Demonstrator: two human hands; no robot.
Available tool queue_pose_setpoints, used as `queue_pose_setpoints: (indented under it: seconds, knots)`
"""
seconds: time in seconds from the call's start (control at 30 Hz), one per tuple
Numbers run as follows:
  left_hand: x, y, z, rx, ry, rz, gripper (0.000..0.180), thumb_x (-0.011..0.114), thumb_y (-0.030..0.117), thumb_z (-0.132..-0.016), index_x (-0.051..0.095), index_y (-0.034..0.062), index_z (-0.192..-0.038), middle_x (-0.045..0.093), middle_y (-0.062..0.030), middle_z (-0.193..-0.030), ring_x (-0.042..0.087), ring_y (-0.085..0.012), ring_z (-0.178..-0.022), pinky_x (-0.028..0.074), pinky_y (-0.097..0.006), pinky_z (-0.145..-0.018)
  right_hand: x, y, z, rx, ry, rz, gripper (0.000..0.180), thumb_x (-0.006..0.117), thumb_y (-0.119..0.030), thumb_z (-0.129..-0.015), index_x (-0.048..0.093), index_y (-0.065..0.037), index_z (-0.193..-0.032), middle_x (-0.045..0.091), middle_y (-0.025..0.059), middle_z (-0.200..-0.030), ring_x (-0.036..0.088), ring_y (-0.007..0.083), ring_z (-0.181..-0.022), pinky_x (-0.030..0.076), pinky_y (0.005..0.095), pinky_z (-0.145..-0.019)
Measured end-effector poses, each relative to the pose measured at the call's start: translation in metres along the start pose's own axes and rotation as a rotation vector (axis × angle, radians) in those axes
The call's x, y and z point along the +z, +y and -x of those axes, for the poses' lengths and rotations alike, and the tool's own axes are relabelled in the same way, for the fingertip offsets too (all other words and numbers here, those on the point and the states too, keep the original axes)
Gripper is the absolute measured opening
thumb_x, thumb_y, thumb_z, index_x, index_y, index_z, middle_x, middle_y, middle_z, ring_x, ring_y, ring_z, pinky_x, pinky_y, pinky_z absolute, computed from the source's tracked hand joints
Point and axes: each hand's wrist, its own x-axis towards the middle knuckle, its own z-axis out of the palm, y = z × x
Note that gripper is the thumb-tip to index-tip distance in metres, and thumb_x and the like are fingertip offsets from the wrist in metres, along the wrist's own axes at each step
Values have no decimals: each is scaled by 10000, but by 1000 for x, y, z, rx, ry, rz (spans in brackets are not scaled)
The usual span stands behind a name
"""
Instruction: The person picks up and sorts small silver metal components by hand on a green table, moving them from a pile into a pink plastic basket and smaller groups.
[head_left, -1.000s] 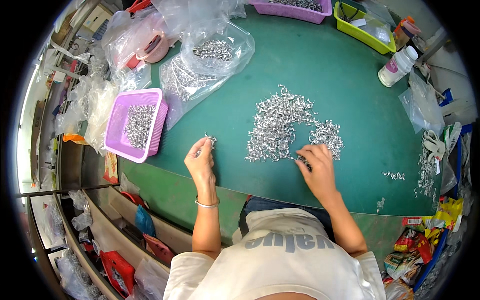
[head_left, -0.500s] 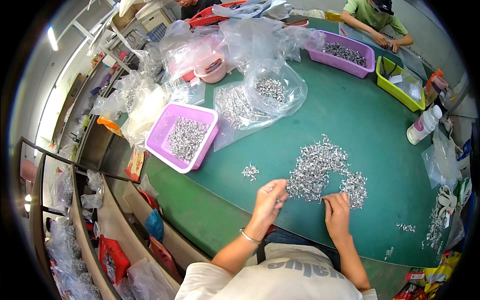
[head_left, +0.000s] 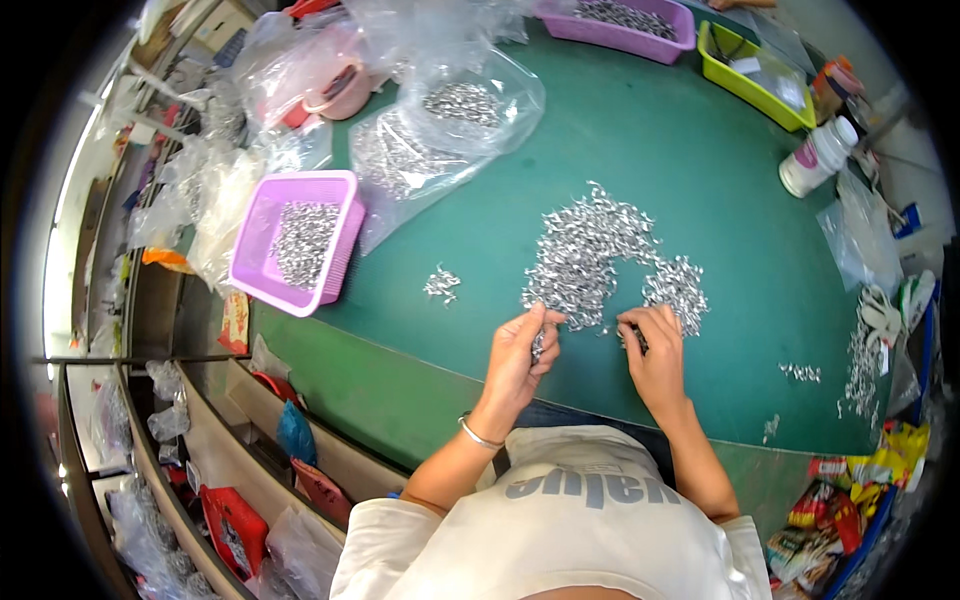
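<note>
Small curved silvery metal pieces lie in a large heap (head_left: 582, 262) on the green table, joined on its right by a smaller heap (head_left: 677, 290). My left hand (head_left: 514, 356), with a bangle at its wrist, is at the large heap's near edge. Its fingers are curled around several metal pieces (head_left: 538, 346). My right hand (head_left: 657, 362) is by the near side of the smaller heap, fingers bent and pinched on small metal pieces, partly hidden by the hand. Left of the hands lies a little cluster of the same pieces (head_left: 441, 284).
Further left stands a purple basket (head_left: 345, 250) with more pieces, beside clear plastic bags (head_left: 375, 215). At the back are another purple basket (head_left: 655, 46) and a yellow-green tray (head_left: 757, 95). A white bottle (head_left: 808, 165) stands far right. A short row of pieces (head_left: 800, 373) lies near the right edge.
The view has shifted, so the table sits higher in the picture. My left hand has turned, exposing the pieces in its fingers. My right hand has drawn slightly away from the smaller heap.
</note>
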Motion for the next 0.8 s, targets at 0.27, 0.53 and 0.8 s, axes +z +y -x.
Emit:
queue_pose_setpoints:
  seconds: [0.27, 0.53, 0.8]
  knots:
    - [0, -10, 0, -6, -84, -102, 225, 482, 200, -896, 557, -9, -861, 358, 35, -542, 302, -36, -444, 215, -167, -377, 3, -10, 0, -80, -15, 216, 151, 644, -61, -675, 584, -39, -812, 533, 50, -840, 470, 221, -792, 340, 339, -691]
    - [-2, -15, 0, 26, -54, -143, 165, 520, 120, -868, 573, -21, -936, 394, 54, -594, 301, -21, -465, 210, -167, -393, 10, -2, 0, -114, -3, 164, 116, 647, -50, -669, 595, -56, -772, 549, 20, -814, 474, 200, -783, 321, 336, -690]
    - [10, -17, 9, 272, -105, -483, 189, 636, 7, -748, 611, 17, -935, 447, 63, -633, 378, -7, -557, 279, -151, -471, 2, -15, 1, 188, 93, -355, 104, 627, 22, -692, 612, -11, -790, 591, 64, -702, 524, 179, -661, 387, 265, -597]
